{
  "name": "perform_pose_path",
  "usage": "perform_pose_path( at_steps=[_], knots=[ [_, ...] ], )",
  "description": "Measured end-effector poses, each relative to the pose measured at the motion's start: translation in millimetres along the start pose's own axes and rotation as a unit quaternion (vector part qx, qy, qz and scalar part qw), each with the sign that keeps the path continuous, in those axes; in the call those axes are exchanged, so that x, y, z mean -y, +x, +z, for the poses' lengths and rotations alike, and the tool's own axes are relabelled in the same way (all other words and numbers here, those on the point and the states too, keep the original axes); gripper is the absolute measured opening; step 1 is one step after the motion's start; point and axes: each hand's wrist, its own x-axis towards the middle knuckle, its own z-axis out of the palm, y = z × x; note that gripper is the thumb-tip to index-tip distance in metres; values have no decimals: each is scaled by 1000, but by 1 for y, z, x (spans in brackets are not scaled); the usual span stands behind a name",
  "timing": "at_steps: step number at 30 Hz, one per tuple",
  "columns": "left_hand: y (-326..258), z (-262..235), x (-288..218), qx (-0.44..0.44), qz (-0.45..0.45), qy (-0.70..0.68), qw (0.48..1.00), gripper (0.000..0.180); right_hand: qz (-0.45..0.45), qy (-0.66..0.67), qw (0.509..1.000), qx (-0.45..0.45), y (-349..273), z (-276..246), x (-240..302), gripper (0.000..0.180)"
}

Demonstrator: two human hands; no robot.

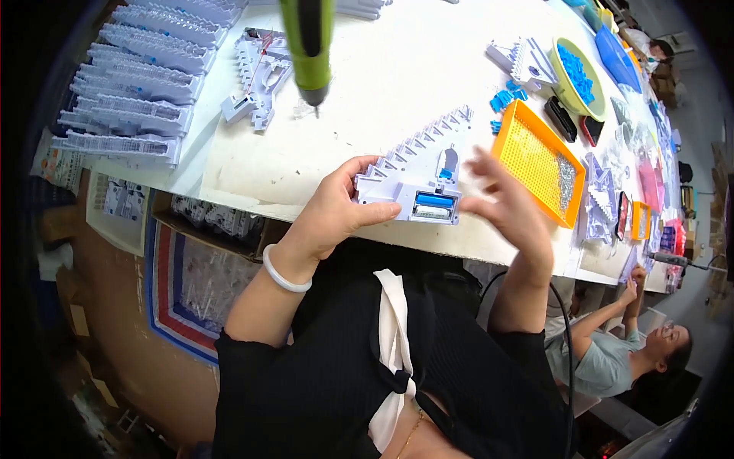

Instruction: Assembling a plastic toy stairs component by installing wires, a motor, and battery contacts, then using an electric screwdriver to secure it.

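My left hand [327,208] grips the left edge of a pale lilac plastic housing [394,182], its thumb on the lower front. The housing has a slanted row of teeth along its top. In its lower right compartment sit a blue battery [434,200] and a paler one below it. A small blue part [446,174] shows in an oval opening above. My right hand [511,205] is beside the housing's right end, fingers spread and slightly blurred. It holds nothing that I can see. A green and black electric screwdriver [312,53] hangs above, tip down.
Similar housings [138,92] stand in rows at the left; an opened one [264,80] lies near the screwdriver. An orange basket [527,149] holds small metal pieces. Behind it are loose blue clips [506,96] and a green bowl [562,57] of blue parts. A co-worker [623,352] sits right.
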Motion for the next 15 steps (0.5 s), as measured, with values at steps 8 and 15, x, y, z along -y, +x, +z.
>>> perform_pose_path(
  at_steps=[8, 15],
  knots=[
    [-9, -5, 2, -8, -19, 41, 999, 69, -380, 110, 893, -217, 113, 0, 114, 54],
    [-13, -9, 3, -9, -43, 26, 999, 61, -278, 318, 906, 28, 129, 0, 136, 63]
  ],
)
